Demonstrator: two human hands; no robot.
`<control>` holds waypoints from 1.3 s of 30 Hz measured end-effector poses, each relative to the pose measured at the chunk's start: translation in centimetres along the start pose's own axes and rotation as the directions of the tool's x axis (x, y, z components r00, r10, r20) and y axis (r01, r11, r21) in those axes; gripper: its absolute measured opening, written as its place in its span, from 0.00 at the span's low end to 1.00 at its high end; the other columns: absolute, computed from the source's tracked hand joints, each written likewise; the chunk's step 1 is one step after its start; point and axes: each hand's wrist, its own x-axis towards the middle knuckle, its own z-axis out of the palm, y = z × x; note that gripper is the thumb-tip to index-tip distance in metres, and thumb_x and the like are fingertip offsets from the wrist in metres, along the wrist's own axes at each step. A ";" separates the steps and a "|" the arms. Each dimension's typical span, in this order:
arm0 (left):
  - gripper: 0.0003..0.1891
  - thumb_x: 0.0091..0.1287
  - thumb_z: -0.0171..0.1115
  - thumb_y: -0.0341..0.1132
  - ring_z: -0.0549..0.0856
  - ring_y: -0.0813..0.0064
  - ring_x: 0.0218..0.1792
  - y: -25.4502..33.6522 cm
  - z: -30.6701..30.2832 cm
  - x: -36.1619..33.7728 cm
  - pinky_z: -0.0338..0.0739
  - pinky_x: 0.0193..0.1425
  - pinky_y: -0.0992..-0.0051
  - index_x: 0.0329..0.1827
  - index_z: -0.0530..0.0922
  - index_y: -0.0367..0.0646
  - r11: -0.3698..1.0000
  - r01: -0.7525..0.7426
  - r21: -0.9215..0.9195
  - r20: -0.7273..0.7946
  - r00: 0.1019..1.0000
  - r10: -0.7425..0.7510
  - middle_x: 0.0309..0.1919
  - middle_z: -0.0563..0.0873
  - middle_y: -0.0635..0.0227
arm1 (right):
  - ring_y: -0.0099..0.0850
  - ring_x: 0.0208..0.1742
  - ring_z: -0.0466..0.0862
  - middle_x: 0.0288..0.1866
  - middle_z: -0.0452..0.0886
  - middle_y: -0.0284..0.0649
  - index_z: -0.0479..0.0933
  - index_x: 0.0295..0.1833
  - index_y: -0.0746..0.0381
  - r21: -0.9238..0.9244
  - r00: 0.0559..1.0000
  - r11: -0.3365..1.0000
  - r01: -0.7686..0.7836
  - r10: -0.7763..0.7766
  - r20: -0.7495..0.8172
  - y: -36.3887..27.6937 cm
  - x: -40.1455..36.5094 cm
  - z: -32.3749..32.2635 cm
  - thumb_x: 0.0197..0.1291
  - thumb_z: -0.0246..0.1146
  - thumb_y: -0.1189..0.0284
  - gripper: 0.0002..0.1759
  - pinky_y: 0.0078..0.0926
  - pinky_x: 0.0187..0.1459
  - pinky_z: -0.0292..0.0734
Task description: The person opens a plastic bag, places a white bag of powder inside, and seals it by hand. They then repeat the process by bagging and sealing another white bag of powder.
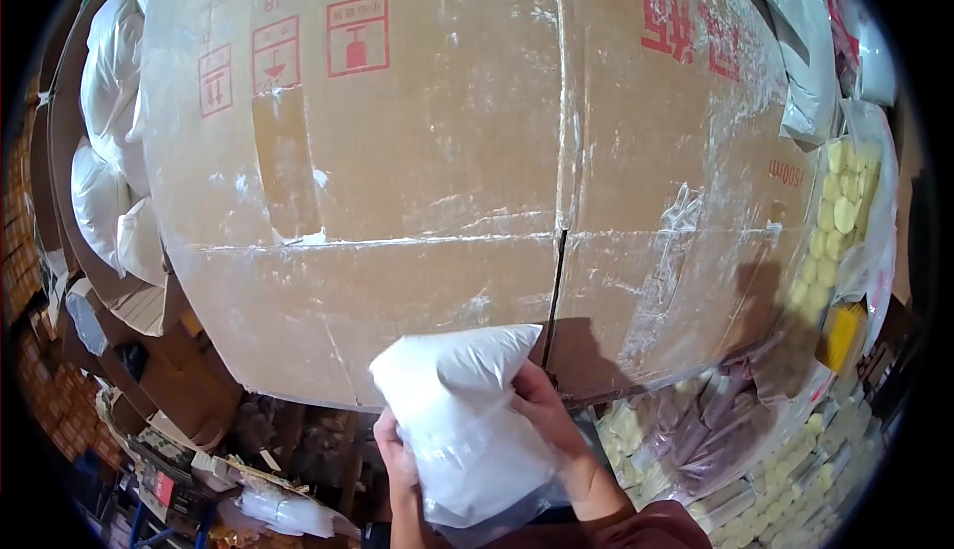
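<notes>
Between my two hands is a clear plastic bag filled with white powder point(467, 420), held up at the near edge of a flattened cardboard sheet point(427, 171). My left hand point(397, 453) grips the bag's left side, its fingers partly behind it. On the right side, my right hand point(547, 415) is closed round the bag, with its fingertips hidden by the plastic. The bag's top right corner points up and to the right. White dust and scuffs mark the cardboard, which carries red printing and a strip of brown tape point(283, 161).
Filled white bags point(109, 92) sit in a cardboard box at the left. Bags of pale yellow round pieces point(835, 211) stand at the right, with more packs point(795, 479) below. A yellow object point(841, 336) lies near the right edge. Cluttered boxes point(164, 470) are at lower left.
</notes>
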 end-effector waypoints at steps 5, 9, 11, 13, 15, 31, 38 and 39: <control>0.08 0.53 0.71 0.29 0.86 0.69 0.32 4.1 -0.8 2.2 0.81 0.43 0.65 0.28 0.82 0.31 0.995 -0.097 -0.021 0.479 0.873 0.095 0.29 0.87 0.59 | 0.30 0.50 0.77 0.45 0.82 0.38 0.81 0.46 0.66 -0.481 0.851 0.818 0.316 -0.021 0.524 -7.8 0.7 -1.7 0.51 0.69 0.75 0.14 0.31 0.52 0.71; 0.04 0.52 0.67 0.27 0.85 0.59 0.42 13.9 3.1 5.4 0.76 0.55 0.59 0.26 0.80 0.36 0.792 -0.606 -0.078 0.970 0.137 0.201 0.35 0.85 0.57 | 0.39 0.57 0.72 0.45 0.79 0.33 0.80 0.32 0.60 -0.629 0.623 0.122 0.768 0.091 0.777 -16.7 -0.6 2.6 0.44 0.69 0.68 0.10 0.35 0.57 0.66; 0.07 0.51 0.67 0.29 0.82 0.60 0.52 16.5 3.9 3.4 0.74 0.59 0.59 0.32 0.82 0.41 0.379 -0.913 0.153 0.978 0.194 0.071 0.46 0.83 0.61 | 0.40 0.55 0.73 0.45 0.78 0.35 0.80 0.34 0.59 -0.718 0.745 -0.249 0.650 0.025 0.666 -16.5 -2.9 3.4 0.44 0.68 0.69 0.10 0.34 0.54 0.71; 0.13 0.49 0.69 0.31 0.83 0.63 0.50 16.7 3.9 2.2 0.78 0.55 0.64 0.39 0.84 0.47 0.129 -0.946 0.299 0.943 0.313 0.110 0.54 0.79 0.63 | 0.40 0.49 0.77 0.44 0.77 0.37 0.79 0.38 0.60 -0.751 0.803 -0.313 0.582 0.073 0.592 -16.6 -3.9 3.5 0.43 0.68 0.72 0.13 0.33 0.49 0.75; 0.15 0.48 0.70 0.32 0.85 0.64 0.43 16.4 2.8 1.0 0.81 0.48 0.68 0.41 0.85 0.46 0.255 -0.878 0.405 0.893 0.440 0.098 0.51 0.81 0.61 | 0.39 0.42 0.80 0.42 0.77 0.39 0.78 0.41 0.61 -0.840 0.851 -0.169 0.516 0.218 0.478 -17.0 -4.8 2.7 0.43 0.67 0.74 0.15 0.32 0.44 0.78; 0.15 0.52 0.71 0.24 0.82 0.78 0.30 5.4 3.8 -4.5 0.75 0.37 0.79 0.40 0.75 0.33 0.725 -0.423 0.543 0.137 0.897 0.421 0.27 0.83 0.60 | 0.53 0.37 0.83 0.36 0.80 0.55 0.70 0.61 0.67 -0.992 0.956 0.057 0.114 -0.277 0.094 -7.7 -8.4 4.4 0.50 0.67 0.79 0.29 0.41 0.34 0.79; 0.13 0.50 0.69 0.24 0.85 0.65 0.20 9.7 2.3 -10.1 0.76 0.26 0.76 0.41 0.86 0.39 0.301 -0.728 0.616 0.333 0.587 0.738 0.21 0.85 0.58 | 0.50 0.43 0.85 0.43 0.83 0.54 0.77 0.55 0.67 -0.987 0.871 -0.062 0.149 -0.464 0.161 -8.3 -14.3 7.3 0.49 0.66 0.83 0.23 0.35 0.42 0.80; 0.14 0.50 0.68 0.23 0.85 0.64 0.21 9.5 2.2 -10.5 0.75 0.27 0.76 0.42 0.86 0.39 0.326 -0.720 0.613 0.333 0.609 0.720 0.22 0.85 0.58 | 0.51 0.41 0.83 0.42 0.82 0.54 0.78 0.55 0.66 -0.986 0.866 -0.055 0.158 -0.472 0.165 -8.2 -14.6 6.8 0.46 0.63 0.85 0.25 0.37 0.42 0.79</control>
